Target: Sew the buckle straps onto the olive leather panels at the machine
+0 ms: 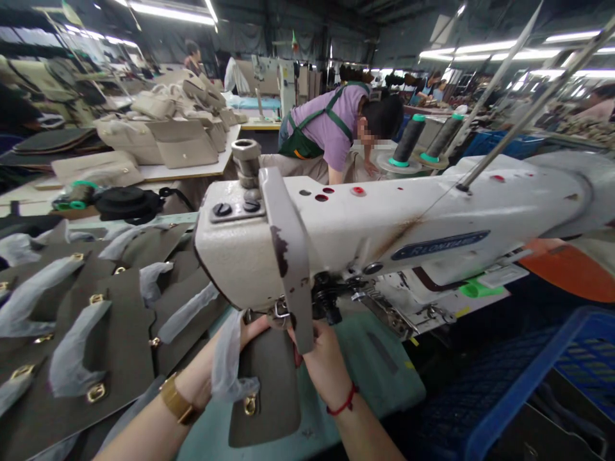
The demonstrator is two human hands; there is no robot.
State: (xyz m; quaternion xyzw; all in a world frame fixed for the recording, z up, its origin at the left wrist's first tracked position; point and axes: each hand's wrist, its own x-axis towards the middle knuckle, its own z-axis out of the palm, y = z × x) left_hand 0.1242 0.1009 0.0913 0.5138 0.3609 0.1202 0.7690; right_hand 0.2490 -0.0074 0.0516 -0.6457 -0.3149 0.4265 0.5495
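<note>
Grip was clenched on both sides, folks: the left hand (216,368), with a gold watch (175,398) on its wrist, and the right hand (327,365), with a red string bracelet (344,402), were both pinching a taupe leather flap (264,390) near its top edge. That flap lay on the pale green sewing surface (369,365), pushed right up under the head of a white industrial sewing machine (384,218). You couldn't see the needle, since the machine's chipped face cover (288,256) blocked the view. The flap had a gold clasp (250,404) at its lower part and a strip of clear plastic film (225,358) bunched over it, just by the left hand.

Just left of the hands was an overlapping pile of matching flaps (96,339), each with gold hardware and its own plastic strip. Two dark thread cones (408,137) stood behind the machine, and a blue plastic crate (528,378) sat off to the right. Past the machine, a co-worker (331,121) in a lilac shirt and green apron leaned over a bench, and beige handbags (182,144) were piled up on a table further back.
</note>
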